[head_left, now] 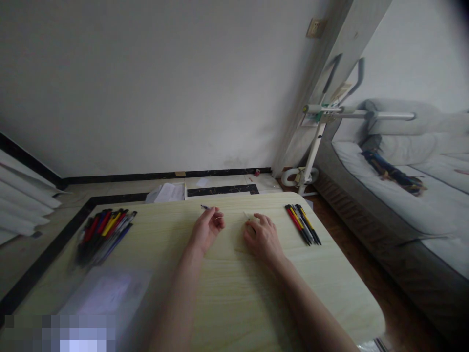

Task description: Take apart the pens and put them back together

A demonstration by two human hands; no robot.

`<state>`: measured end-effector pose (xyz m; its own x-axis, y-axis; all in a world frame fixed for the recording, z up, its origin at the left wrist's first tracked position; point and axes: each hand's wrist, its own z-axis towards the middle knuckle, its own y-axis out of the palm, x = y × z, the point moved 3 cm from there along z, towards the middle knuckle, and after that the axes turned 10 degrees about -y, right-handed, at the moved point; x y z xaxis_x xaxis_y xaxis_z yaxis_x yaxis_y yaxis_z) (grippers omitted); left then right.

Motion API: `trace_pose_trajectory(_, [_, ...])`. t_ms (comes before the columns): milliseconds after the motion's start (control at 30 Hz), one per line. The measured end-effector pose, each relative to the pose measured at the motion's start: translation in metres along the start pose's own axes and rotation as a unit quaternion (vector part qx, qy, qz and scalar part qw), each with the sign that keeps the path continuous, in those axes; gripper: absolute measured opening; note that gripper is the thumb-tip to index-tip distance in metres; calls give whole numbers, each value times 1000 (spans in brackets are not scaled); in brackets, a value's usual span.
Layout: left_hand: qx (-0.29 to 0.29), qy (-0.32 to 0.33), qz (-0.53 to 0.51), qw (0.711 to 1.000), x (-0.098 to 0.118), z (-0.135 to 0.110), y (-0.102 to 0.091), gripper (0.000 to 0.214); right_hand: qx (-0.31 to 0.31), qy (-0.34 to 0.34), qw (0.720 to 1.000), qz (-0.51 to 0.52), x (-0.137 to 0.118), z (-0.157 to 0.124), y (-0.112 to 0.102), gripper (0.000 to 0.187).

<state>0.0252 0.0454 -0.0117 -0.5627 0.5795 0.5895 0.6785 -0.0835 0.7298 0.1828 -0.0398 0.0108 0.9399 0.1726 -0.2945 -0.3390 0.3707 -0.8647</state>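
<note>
Over the middle of the table, my left hand [208, 227] is closed with its fingers curled round a slim pen [204, 207]. The dark end of this pen sticks out past the thumb, and the rest is hidden in the hand. To its right, my right hand [263, 238] is closed in a pinch, low over the tabletop. A thin, pale, see-through piece [246, 214] pokes out by its fingertips; its kind is too small to tell. The two hands are apart. Beyond my right hand lies a small row of pens [303, 225] with red, yellow, clear and black barrels.
A larger pile of mixed pens [104, 234] lies on the left of the pale wooden table [227, 303]. Nearer me is a clear plastic sheet or bag [106, 293]. A box of papers [166, 192] stands behind the table, and a grey sofa [403, 205] is at right.
</note>
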Motion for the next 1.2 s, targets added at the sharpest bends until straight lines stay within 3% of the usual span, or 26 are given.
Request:
trace_pose_trajectory(800, [-1, -8, -6, 1000, 1, -1, 1, 16, -8, 27, 1000, -11, 2, 0, 0, 21])
trace_pose_trajectory(1200, [5, -16, -9, 1000, 0, -1, 1, 16, 28, 12, 1000, -5, 4, 0, 3, 18])
